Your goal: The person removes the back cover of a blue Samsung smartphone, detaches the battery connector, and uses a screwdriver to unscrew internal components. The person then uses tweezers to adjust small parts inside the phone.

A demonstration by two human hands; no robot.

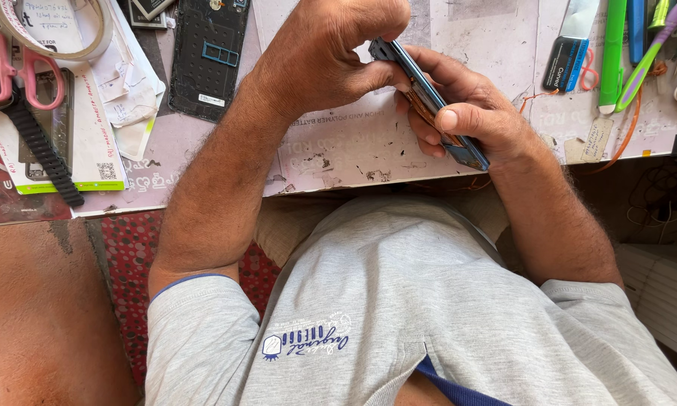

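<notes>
A blue-framed smartphone (427, 96) is held edge-up over the near edge of the worktable (353, 150). My right hand (470, 109) cradles it from below and the right, thumb laid along its side. My left hand (331, 53) grips its upper end from above, fingers curled over the top corner. The phone's inside shows a copper-coloured strip along its edge. Its screen side is hidden from me.
A black phone back cover (207, 56) lies at the far left of the table. Pink-handled scissors (22, 68), a roll of tape (90, 37), a black strap (41, 146) and papers sit left. Green and blue tools (617, 53) lie at the right.
</notes>
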